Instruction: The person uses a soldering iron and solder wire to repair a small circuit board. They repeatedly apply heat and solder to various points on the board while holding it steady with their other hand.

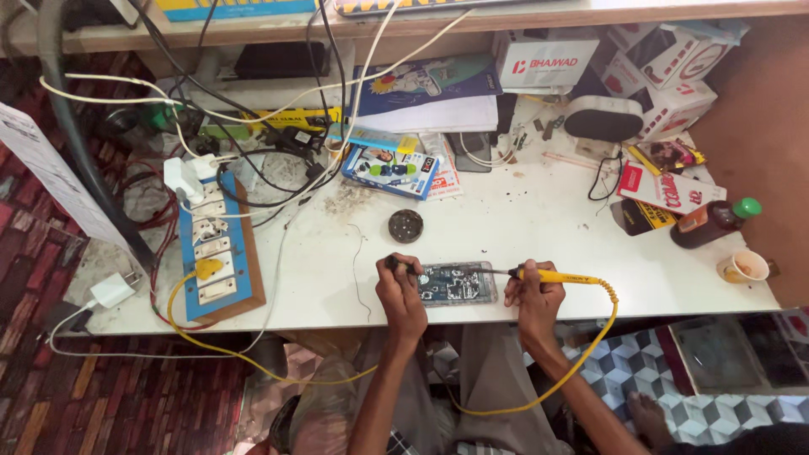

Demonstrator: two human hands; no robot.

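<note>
An opened phone with its circuit board showing (pixel 456 283) lies flat near the front edge of the white table (pixel 539 227). My left hand (pixel 400 291) rests at the phone's left end, fingers closed around a small dark tool. On the phone's right side, my right hand (pixel 533 291) grips a yellow-handled soldering iron (pixel 552 275) whose thin metal tip points left onto the board. The iron's yellow cord (pixel 590 345) loops down off the table's front edge and runs left under my arms.
A blue-and-wood switchboard (pixel 215 248) with plugs lies at the left among tangled cables. A small round dark tin (pixel 405 225) sits behind the phone. Boxes, a brown bottle with green cap (pixel 715 221) and a small cup (pixel 745 267) crowd the right side.
</note>
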